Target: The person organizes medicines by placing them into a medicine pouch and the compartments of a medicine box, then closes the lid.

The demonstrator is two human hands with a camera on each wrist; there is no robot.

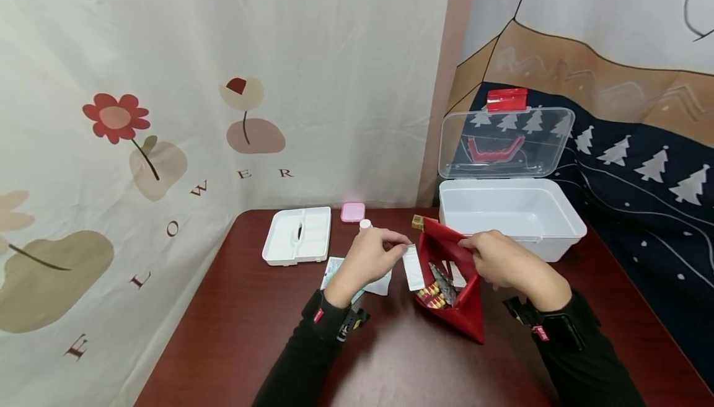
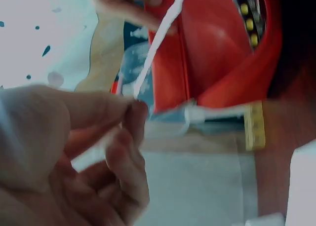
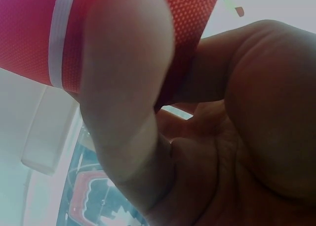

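My left hand (image 1: 365,262) pinches a flat white packet (image 1: 413,269) between thumb and forefinger, at the left side of a red pouch (image 1: 467,314). In the left wrist view the packet (image 2: 160,36) appears edge-on as a thin white strip. The fingers and thumb of my right hand (image 1: 504,262) grip the pouch's right edge, and its mouth gapes. Inside lie a blister pack of red and yellow capsules (image 1: 432,296) and a silver blister pack (image 1: 444,283). The right wrist view has the red fabric (image 3: 29,33) with a pale stripe between thumb and fingers.
Behind the pouch stands a clear-lidded white plastic box (image 1: 513,209), lid raised. A white compartment case (image 1: 297,236), a small pink case (image 1: 353,212) and a white-capped bottle (image 1: 365,224) stand at the back. Sachets (image 1: 381,286) lie near the left hand. A yellowish block (image 1: 417,222) touches the pouch's far corner.
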